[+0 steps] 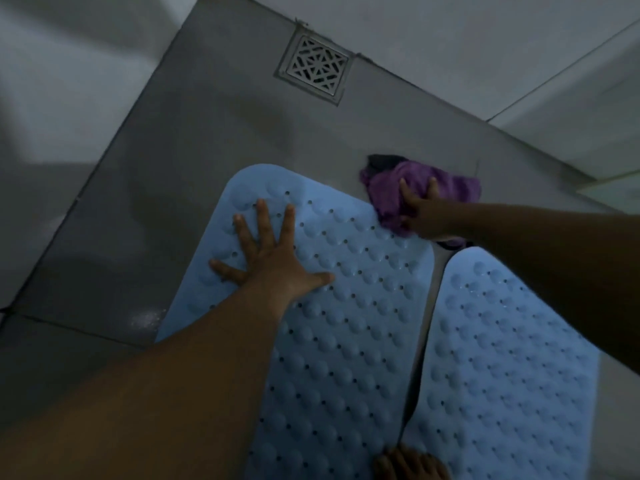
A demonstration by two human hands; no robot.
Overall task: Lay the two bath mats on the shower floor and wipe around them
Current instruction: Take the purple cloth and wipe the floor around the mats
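The left hand point(266, 258) is laid flat on the left bath mat point(346, 306), with its fingers spread wide and straight, and nothing is held in it. The right hand point(420, 211) is pressed down on a purple cloth point(446, 185), and the cloth is gripped by its curled fingers.

The grey shower floor point(194, 188) is seen under everything. Both blue mats are already laid flat on it. The right bath mat point(502, 358) is set just beside the left one, and a thin strip of floor is left bare between them. The long side of each mat runs away from the person, toward the far wall.

The cloth is bunched at the far right corner of the left mat, partly on the mat edge and partly on the bare floor. It is under the right hand, so that hand is nearer to the wiping. The bare floor still to be wiped lies ahead of the cloth and off to the left, past the far end of the mat.

A square metal drain point(315, 67) is set in the floor by the far wall, well apart from the cloth.
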